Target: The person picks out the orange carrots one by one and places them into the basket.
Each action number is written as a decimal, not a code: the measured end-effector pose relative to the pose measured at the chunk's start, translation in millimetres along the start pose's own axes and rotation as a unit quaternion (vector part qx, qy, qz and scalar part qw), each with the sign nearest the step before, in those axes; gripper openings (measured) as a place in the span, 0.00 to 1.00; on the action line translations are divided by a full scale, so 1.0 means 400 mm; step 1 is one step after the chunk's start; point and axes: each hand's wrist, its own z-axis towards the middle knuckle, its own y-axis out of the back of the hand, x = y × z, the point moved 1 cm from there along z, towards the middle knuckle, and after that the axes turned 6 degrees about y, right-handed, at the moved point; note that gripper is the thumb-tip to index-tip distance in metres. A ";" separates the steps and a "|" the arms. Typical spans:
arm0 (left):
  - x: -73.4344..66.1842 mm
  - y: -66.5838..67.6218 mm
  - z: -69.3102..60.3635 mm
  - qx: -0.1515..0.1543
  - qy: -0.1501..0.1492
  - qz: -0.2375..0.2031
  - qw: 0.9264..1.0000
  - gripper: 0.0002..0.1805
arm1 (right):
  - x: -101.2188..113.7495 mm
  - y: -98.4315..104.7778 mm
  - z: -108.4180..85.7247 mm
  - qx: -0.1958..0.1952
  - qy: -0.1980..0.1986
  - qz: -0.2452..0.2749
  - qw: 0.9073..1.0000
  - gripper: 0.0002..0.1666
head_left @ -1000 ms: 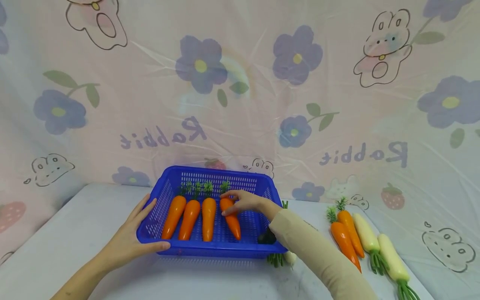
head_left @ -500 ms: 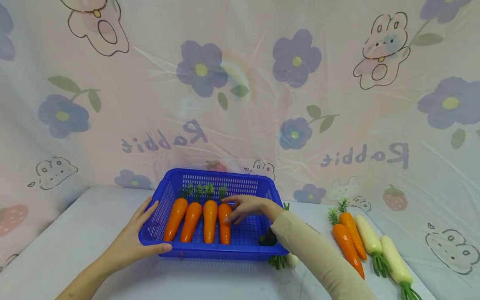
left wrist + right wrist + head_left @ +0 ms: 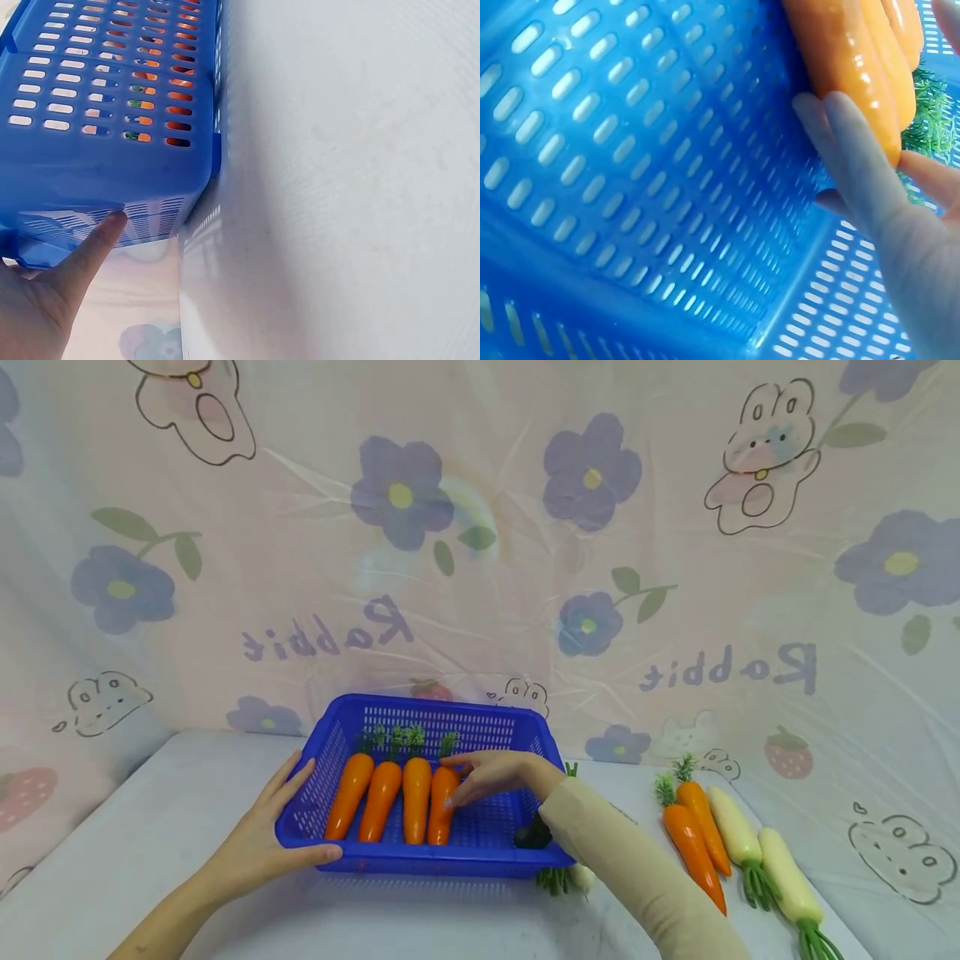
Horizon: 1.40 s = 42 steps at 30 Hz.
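Several orange carrots with green tops lie side by side in a blue basket [image 3: 442, 860]. My right hand [image 3: 498, 774] reaches over the right side, its extended fingers [image 3: 855, 142] touching the side of the rightmost carrot [image 3: 442, 806], whose upper part leans right. That carrot [image 3: 840, 60] lies against its neighbour in the right wrist view. My left hand [image 3: 258, 839] rests at the basket's front left corner, fingers along the left side and thumb on the front rim. In the left wrist view, a straight finger of the left hand [image 3: 64, 289] presses on the basket's outer wall [image 3: 105, 172].
A dark object [image 3: 532, 833] lies in the basket's right front corner. Behind my right sleeve, a white radish [image 3: 581, 877] shows beside the basket. Farther right on the white table [image 3: 150, 810] lie two carrots [image 3: 693, 847] and two white radishes [image 3: 787, 872]. A patterned cloth hangs behind.
The rightmost carrot has shifted left until close against the others, its tip swinging left, with my right hand's fingers following along it. My left hand has stayed at the basket corner.
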 end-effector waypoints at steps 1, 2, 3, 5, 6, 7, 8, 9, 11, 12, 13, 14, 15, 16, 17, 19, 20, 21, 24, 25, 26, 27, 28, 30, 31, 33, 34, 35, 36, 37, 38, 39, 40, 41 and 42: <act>0.000 0.000 0.001 -0.001 -0.001 0.000 1.000 0.59 | 0.003 0.000 0.000 -0.001 0.001 -0.001 1.000 0.48; -0.001 0.000 0.001 -0.002 -0.002 0.000 1.000 0.59 | 0.006 0.000 -0.002 -0.003 0.001 -0.009 1.000 0.48; -0.001 0.000 0.001 -0.002 -0.003 -0.002 1.000 0.59 | 0.009 -0.001 -0.003 -0.005 0.000 -0.019 1.000 0.48; -0.001 -0.001 0.000 -0.002 -0.003 -0.006 1.000 0.59 | 0.016 -0.001 -0.010 -0.009 0.000 -0.045 0.999 0.48; -0.001 -0.001 0.000 -0.001 -0.003 -0.008 1.000 0.59 | 0.020 -0.001 -0.014 -0.014 0.001 -0.062 0.998 0.47; 0.000 -0.002 0.000 0.000 -0.002 -0.009 1.000 0.59 | 0.024 0.000 -0.020 -0.019 0.004 -0.078 0.997 0.47; 0.000 -0.002 -0.001 0.002 -0.001 -0.009 1.000 0.59 | 0.028 0.001 -0.027 -0.023 0.008 -0.101 0.995 0.46; 0.001 -0.002 -0.002 0.003 0.000 -0.009 1.000 0.59 | 0.033 0.002 -0.034 -0.029 0.013 -0.122 0.992 0.45; 0.001 -0.002 -0.002 0.004 0.001 -0.007 1.000 0.59 | 0.043 0.006 -0.050 -0.041 0.024 -0.159 0.986 0.44; 0.000 -0.001 -0.003 0.003 0.000 -0.004 1.000 0.59 | 0.048 0.008 -0.057 -0.046 0.032 -0.173 0.983 0.43; 0.000 0.000 -0.003 0.002 -0.001 -0.002 1.000 0.59 | 0.053 0.010 -0.063 -0.049 0.040 -0.180 0.982 0.42; -0.001 0.001 -0.002 0.001 -0.002 0.000 1.000 0.59 | 0.058 0.010 -0.070 -0.053 0.047 -0.190 0.979 0.40; -0.002 0.002 -0.002 0.000 -0.003 0.002 1.000 0.59 | 0.062 0.011 -0.076 -0.053 0.054 -0.191 0.979 0.39; -0.003 0.003 -0.001 -0.001 -0.004 0.003 1.000 0.59 | 0.066 0.011 -0.083 -0.051 0.060 -0.189 0.979 0.38; -0.004 0.003 0.000 -0.001 -0.004 0.004 1.000 0.59 | 0.070 0.010 -0.089 -0.049 0.068 -0.189 0.978 0.37; -0.006 0.002 0.001 0.000 -0.004 0.001 1.000 0.59 | 0.075 0.011 -0.104 -0.047 0.085 -0.189 0.977 0.36; -0.006 0.000 0.002 0.001 -0.004 -0.001 1.000 0.59 | 0.077 0.011 -0.113 -0.048 0.093 -0.187 0.977 0.36; -0.007 -0.002 0.002 0.003 -0.004 -0.004 1.000 0.59 | 0.079 0.011 -0.122 -0.051 0.100 -0.182 0.977 0.35; -0.007 -0.009 0.002 0.008 -0.005 -0.012 1.000 0.59 | 0.082 0.012 -0.150 -0.070 0.122 -0.163 0.977 0.34; -0.006 -0.010 0.001 0.009 -0.004 -0.013 1.000 0.59 | 0.084 0.012 -0.158 -0.076 0.128 -0.153 0.977 0.34; -0.006 -0.011 0.000 0.009 -0.003 -0.014 1.000 0.58 | 0.084 0.013 -0.165 -0.083 0.131 -0.145 0.977 0.34; -0.005 -0.010 -0.001 0.008 -0.004 -0.014 1.000 0.58 | 0.084 0.014 -0.172 -0.092 0.135 -0.144 0.976 0.34; -0.005 -0.010 -0.001 0.007 -0.003 -0.014 1.000 0.58 | 0.084 0.015 -0.178 -0.102 0.137 -0.145 0.975 0.34; -0.005 -0.008 -0.002 0.006 0.002 -0.010 1.000 0.58 | 0.084 0.016 -0.189 -0.112 0.143 -0.149 0.972 0.34; -0.005 -0.007 -0.001 0.006 0.003 -0.008 1.000 0.58 | 0.083 0.017 -0.194 -0.118 0.145 -0.154 0.970 0.34; -0.006 -0.005 0.000 0.005 0.003 -0.005 1.000 0.58 | 0.081 0.020 -0.205 -0.129 0.149 -0.163 0.967 0.33; -0.006 -0.003 0.000 0.005 0.003 -0.002 1.000 0.58 | 0.080 0.021 -0.210 -0.130 0.153 -0.165 0.966 0.33; -0.005 -0.002 0.000 0.004 0.003 0.000 1.000 0.59 | 0.080 0.022 -0.216 -0.131 0.157 -0.168 0.964 0.33; -0.005 0.000 0.000 0.004 0.003 0.001 1.000 0.59 | 0.080 0.022 -0.221 -0.134 0.160 -0.172 0.963 0.33; -0.003 0.001 0.000 0.004 0.003 0.001 1.000 0.59 | 0.079 0.023 -0.226 -0.136 0.162 -0.171 0.962 0.33; -0.002 0.002 0.000 0.005 0.003 0.001 1.000 0.59 | 0.079 0.024 -0.231 -0.138 0.164 -0.171 0.962 0.33; -0.001 0.003 -0.001 0.005 0.005 0.000 1.000 0.59 | 0.079 0.024 -0.237 -0.141 0.167 -0.170 0.961 0.33; 0.000 0.004 0.000 0.006 0.005 0.000 1.000 0.59 | 0.079 0.025 -0.243 -0.143 0.168 -0.169 0.960 0.32; 0.000 0.004 0.000 0.007 0.005 0.000 1.000 0.59 | 0.078 0.027 -0.249 -0.146 0.169 -0.167 0.960 0.32; 0.001 0.005 0.000 0.007 0.004 0.000 1.000 0.59 | 0.078 0.028 -0.254 -0.147 0.173 -0.163 0.960 0.32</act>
